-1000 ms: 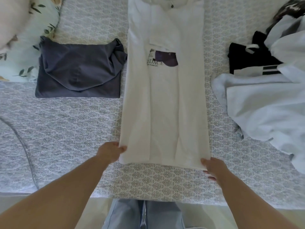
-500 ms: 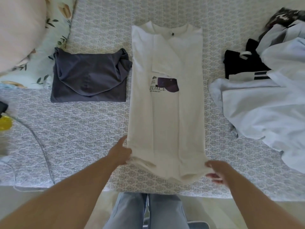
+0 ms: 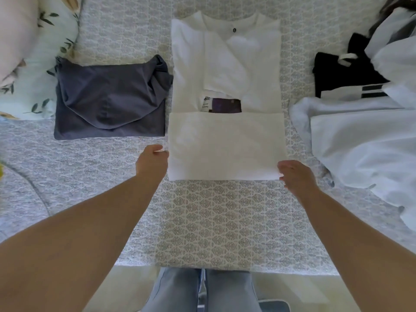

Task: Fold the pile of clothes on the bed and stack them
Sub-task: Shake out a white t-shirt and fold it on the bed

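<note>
The white shirt point(image 3: 225, 70) lies in the middle of the bed point(image 3: 225, 221), collar at the far end, its lower part doubled up over its middle so the hem edge runs straight across just below the purple print point(image 3: 226, 105). The left hand point(image 3: 152, 162) grips the left end of that folded flap, fingers curled round the fabric at the crease. The right hand point(image 3: 296, 174) is at the right end of the crease, fingers curled against the cloth edge; it looks like a pinch on the corner, though the fingertips are hard to make out. The two hands sit well apart, one at each side of the shirt.

Left of the shirt, just beside it, a folded dark blue garment point(image 3: 110, 100) rests flat on the bed cover. Beyond that, a leaf-patterned pillow point(image 3: 33, 70) fills the far left corner. On the right, a loose heap of pale clothes point(image 3: 360, 143) spreads toward the bed's edge, with a black garment point(image 3: 337, 73) lying behind it. A thin grey cable point(image 3: 33, 188) curves over the cover at the left. Blue jeans point(image 3: 191, 291) show at the bottom edge.
</note>
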